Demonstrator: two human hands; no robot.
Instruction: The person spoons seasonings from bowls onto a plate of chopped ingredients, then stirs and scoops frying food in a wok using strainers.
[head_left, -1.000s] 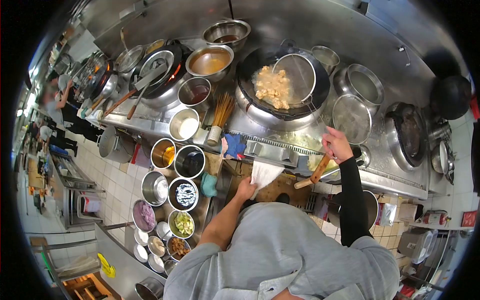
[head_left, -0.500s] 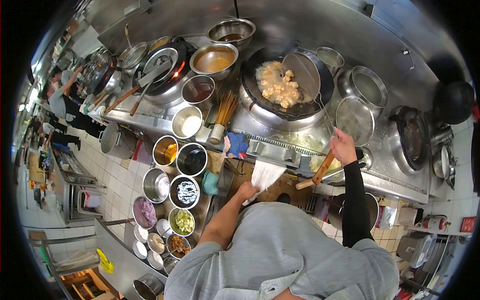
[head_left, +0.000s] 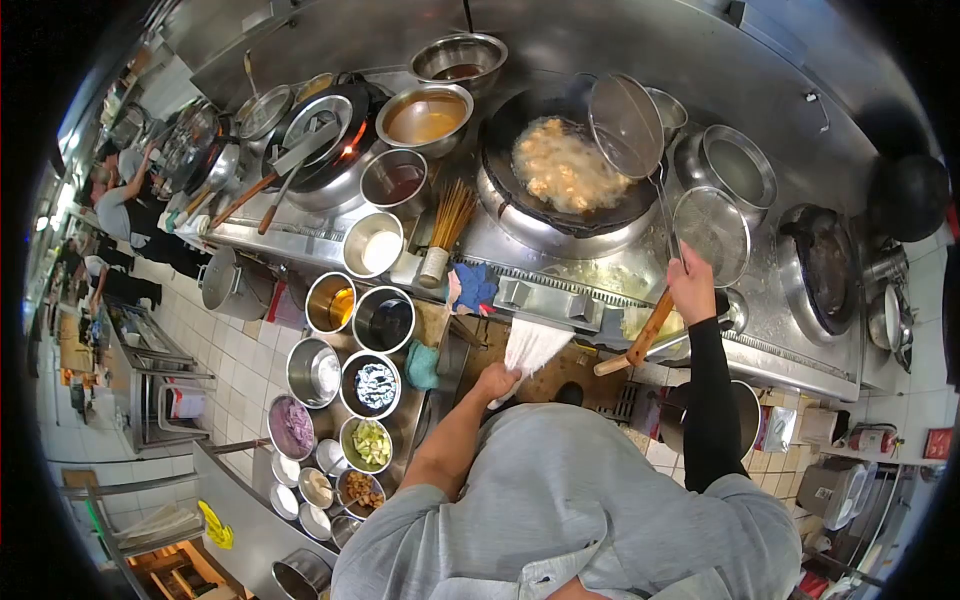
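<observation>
My right hand (head_left: pixel 690 287) is closed round the handle of a round mesh strainer (head_left: pixel 627 125). The strainer is raised and tilted over the right rim of a large black wok (head_left: pixel 510 185). Battered pieces (head_left: pixel 562 170) bubble in pale oil inside the wok. A wooden handle (head_left: pixel 640 335) extends below my right hand. My left hand (head_left: pixel 497 380) grips a white cloth (head_left: pixel 535 343) that hangs at the stove's front edge.
Steel bowls of sauce (head_left: pixel 425 118) and a bamboo brush (head_left: pixel 448 228) stand left of the wok. Ingredient pots (head_left: pixel 370 385) fill the left counter. Another strainer (head_left: pixel 712 235) lies right. Two people (head_left: pixel 120 210) are at the far left.
The strainer has moved right and up, away from the battered pieces, which have spread in the bubbling oil. My left hand stays on the cloth.
</observation>
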